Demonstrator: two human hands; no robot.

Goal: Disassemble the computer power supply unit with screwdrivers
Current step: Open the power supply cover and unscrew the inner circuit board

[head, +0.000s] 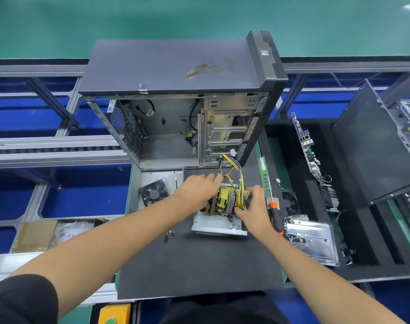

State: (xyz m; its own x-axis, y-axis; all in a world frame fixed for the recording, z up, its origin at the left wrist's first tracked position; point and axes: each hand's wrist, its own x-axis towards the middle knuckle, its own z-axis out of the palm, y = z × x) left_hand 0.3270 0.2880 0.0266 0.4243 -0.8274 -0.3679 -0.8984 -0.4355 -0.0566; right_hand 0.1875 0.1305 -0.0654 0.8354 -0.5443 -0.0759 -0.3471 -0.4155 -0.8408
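Note:
The power supply's circuit board (224, 199), with a yellow transformer and grey heat sinks, is tilted up out of its silver metal housing (212, 226) on the black mat. My left hand (197, 189) grips the board's left side, fingers reaching over the far edge. My right hand (253, 204) grips the board's right side by the yellow and purple wire bundle (233, 171), which runs back toward the open computer case. An orange-handled screwdriver (275, 215) lies on the mat just right of my right hand, untouched.
The open computer case (176, 127) stands behind the work spot. A black fan (153, 192) lies on a grey panel at left. Loose screws (169, 235) sit left of the housing. A metal tray (316, 242) with screws, a RAM stick (263, 174) and a motherboard (308, 150) are at right.

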